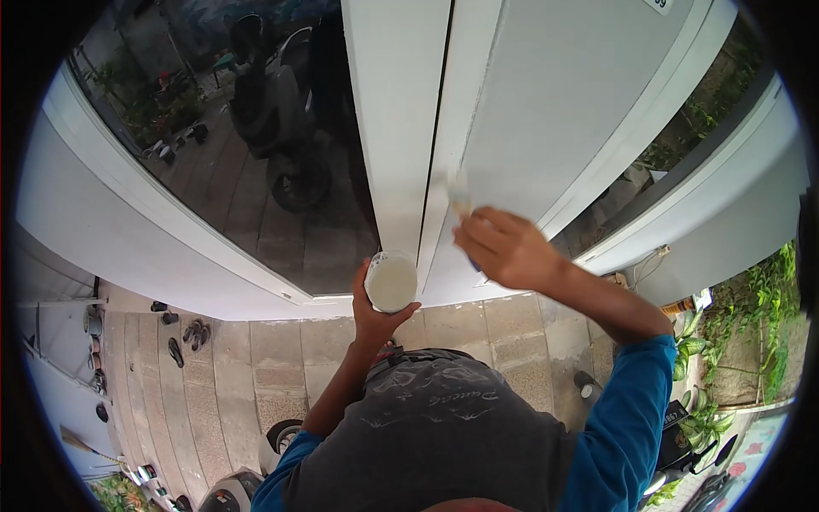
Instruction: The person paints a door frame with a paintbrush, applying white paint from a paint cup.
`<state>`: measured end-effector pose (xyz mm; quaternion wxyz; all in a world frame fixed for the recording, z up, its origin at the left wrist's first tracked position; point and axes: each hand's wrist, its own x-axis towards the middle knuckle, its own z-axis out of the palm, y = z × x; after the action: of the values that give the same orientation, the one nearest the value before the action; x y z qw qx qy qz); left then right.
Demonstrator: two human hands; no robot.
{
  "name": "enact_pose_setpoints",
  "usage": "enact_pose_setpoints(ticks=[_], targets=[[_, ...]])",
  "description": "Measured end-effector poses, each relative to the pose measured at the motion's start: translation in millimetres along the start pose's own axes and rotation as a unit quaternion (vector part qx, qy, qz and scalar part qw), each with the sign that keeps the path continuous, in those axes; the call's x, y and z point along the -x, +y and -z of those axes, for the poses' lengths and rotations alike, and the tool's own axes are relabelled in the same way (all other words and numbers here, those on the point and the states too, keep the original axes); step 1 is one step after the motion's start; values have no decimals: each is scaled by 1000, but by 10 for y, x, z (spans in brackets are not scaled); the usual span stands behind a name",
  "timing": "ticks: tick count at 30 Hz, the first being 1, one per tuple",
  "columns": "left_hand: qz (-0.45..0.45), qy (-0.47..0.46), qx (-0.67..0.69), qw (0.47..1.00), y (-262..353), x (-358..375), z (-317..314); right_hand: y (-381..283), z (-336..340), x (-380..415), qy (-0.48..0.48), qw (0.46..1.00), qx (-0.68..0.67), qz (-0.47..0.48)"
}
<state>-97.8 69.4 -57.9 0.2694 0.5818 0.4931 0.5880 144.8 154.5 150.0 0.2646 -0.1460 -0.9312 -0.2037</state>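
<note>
My left hand (pixel 375 317) is wrapped round a cup of whitish paint (pixel 392 282), held with its opening toward the camera near the foot of the white door frame (pixel 397 154). Up and to the right, my right hand (pixel 510 247) has its fingers closed on a paintbrush (pixel 461 203). The bristles are blurred and lie over the edge of the white door panel (pixel 546 111); whether they touch it I cannot tell. A dark gap runs along the frame, left of the brush.
Dark glass (pixel 281 171) on the left reflects a motorbike and plants. Sandals (pixel 196 334) lie on the tiled floor (pixel 281 354). A motorbike (pixel 232 495) stands at the lower left, with another vehicle (pixel 674 444) and green plants (pixel 751 324) on the right.
</note>
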Motion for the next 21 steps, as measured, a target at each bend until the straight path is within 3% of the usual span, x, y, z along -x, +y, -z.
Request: enact_pose_setpoints(ticks=[3, 7, 10, 13, 16, 21], targets=[[-9, 8, -3, 1000, -67, 1, -6, -41, -296, 150, -30, 994, -97, -44], [10, -9, -1, 1000, 21, -34, -14, 268, 228, -312, 33, 981, -126, -147], [12, -15, -5, 1000, 44, -58, -20, 467, 783, -655, 136, 985, -46, -93], [14, -15, 2, 1000, 8, -48, -28, 636, 1002, -794, 228, 966, 111, 49], [13, -19, 0, 1000, -14, -30, -22, 560, 800, -668, 204, 961, 176, 66], [12, -8, -10, 1000, -16, 1, 0, 73, 111, -43, 34, 996, 78, 32]])
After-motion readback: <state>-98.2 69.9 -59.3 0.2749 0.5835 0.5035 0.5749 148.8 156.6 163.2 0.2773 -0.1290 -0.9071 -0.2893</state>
